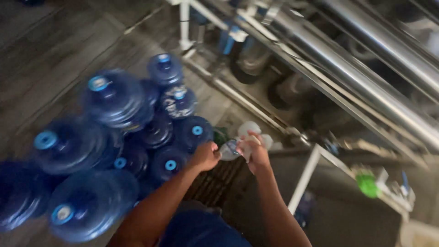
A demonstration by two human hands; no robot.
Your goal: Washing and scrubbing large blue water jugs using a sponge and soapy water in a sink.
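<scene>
My left hand (pixel 206 156) and my right hand (pixel 256 153) meet in front of me, both closed around a small pale, crumpled object (pixel 230 149), maybe clear plastic or a cap; blur hides what it is. A white rag-like piece (pixel 249 129) shows just above my right hand. Right beside my left hand stand several large blue water jugs (pixel 114 98) with light blue caps, packed together on the floor.
Long shiny metal pipes (pixel 366 77) run diagonally across the upper right. A white metal frame (pixel 304 180) stands at the right, with a green object (pixel 367 185) on a shelf. A dark floor grate (pixel 217 180) lies under my hands. Grey tiled floor (pixel 55 50) stretches at the upper left.
</scene>
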